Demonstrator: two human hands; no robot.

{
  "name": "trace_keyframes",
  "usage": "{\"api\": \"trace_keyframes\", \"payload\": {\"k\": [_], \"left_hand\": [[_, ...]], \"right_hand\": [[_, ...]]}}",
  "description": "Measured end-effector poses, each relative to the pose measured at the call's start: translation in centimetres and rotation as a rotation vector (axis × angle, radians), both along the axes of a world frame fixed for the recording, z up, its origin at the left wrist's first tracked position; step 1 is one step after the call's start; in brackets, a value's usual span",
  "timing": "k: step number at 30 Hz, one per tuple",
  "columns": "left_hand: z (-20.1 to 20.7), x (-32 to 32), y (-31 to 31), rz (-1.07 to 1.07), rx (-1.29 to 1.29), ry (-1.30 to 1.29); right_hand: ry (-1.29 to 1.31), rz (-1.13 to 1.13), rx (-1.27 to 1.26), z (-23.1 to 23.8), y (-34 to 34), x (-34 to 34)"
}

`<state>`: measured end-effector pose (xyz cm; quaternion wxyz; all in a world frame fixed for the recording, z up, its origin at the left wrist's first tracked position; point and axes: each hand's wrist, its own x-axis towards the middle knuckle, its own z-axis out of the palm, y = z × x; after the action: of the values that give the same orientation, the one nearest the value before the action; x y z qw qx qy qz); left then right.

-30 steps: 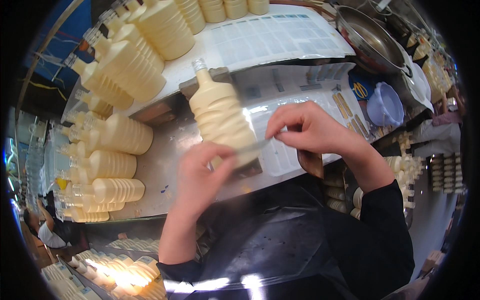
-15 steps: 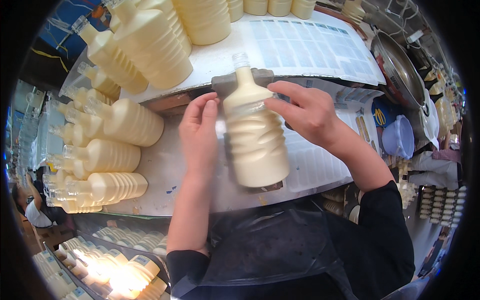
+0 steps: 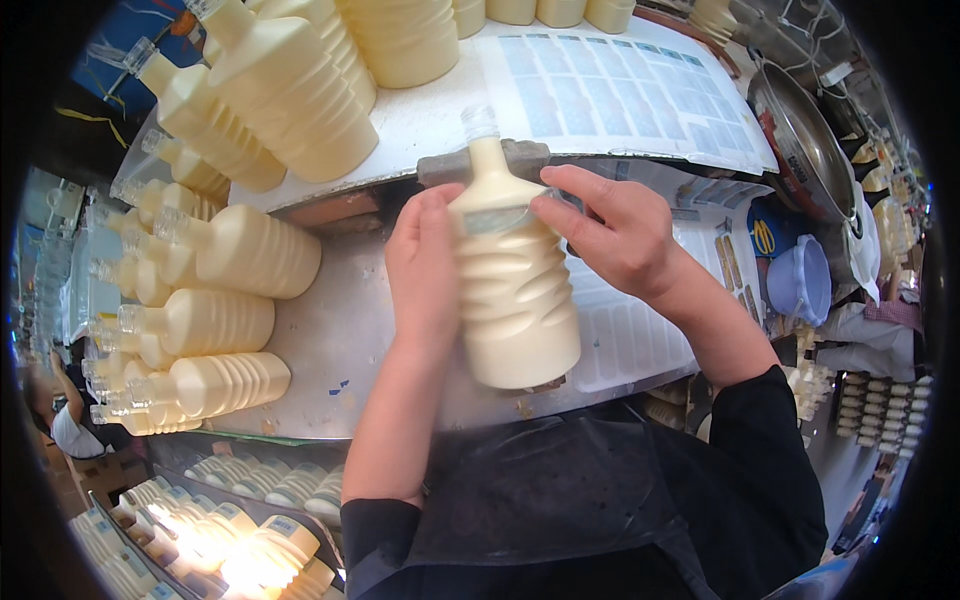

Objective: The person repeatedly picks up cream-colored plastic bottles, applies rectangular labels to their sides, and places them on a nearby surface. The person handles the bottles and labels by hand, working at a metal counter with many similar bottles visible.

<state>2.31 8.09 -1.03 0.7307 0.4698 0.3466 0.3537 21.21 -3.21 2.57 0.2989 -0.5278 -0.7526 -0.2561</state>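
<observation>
A cream-coloured ribbed bottle [image 3: 515, 335] with a clear threaded neck lies tilted in front of me, its neck pointing away over a grey block [image 3: 445, 168]. A narrow see-through label [image 3: 497, 218] spans its shoulder. My left hand [image 3: 425, 260] is curled against the left side of the shoulder, slightly blurred, with its fingertips close to the label's left end. On the other side, my right hand [image 3: 630, 225] grips the right edge of the shoulder, thumb at the label's right end and index finger just above. Its remaining fingers are partly hidden.
Several cream bottles [image 3: 262, 250] lie stacked at left; others [image 3: 300, 90] stand on the white board behind. Label sheets [image 3: 600, 90] cover that board, and more sheets [image 3: 630, 330] lie at right. A lilac bucket [image 3: 798, 280] and metal pan [image 3: 805, 130] are farther right. Labelled bottles [image 3: 280, 545] fill a lower-left crate.
My left hand has moved right, from beside the bottle onto its shoulder. The label now lies flatter against the bottle. My right hand keeps its place at the label's right end.
</observation>
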Motion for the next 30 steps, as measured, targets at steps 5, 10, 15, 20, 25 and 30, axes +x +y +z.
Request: {"api": "trace_keyframes", "payload": {"k": [5,10,15,20,25,30], "left_hand": [[-0.3,0.1,-0.7,-0.026,0.251,0.194],[-0.2,0.1,-0.7,-0.038,0.106,0.074],[-0.9,-0.2,-0.7,-0.042,0.104,0.015],[-0.6,0.5,0.1,-0.137,0.109,0.136],[-0.9,0.5,-0.1,-0.139,0.138,0.149],[-1.7,0.6,-0.3,-0.092,0.308,0.218]], "right_hand": [[0.003,-0.024,0.008,0.0,-0.4,-0.2],[0.021,-0.023,0.035,-0.1,-0.1,-0.8],[0.002,-0.020,0.037,0.2,0.1,-0.7],[-0.020,-0.045,0.011,-0.1,-0.8,-0.6],[0.011,-0.044,0.014,0.6,-0.9,-0.7],[0.735,-0.169,-0.219,-0.2,-0.3,-1.4]]}}
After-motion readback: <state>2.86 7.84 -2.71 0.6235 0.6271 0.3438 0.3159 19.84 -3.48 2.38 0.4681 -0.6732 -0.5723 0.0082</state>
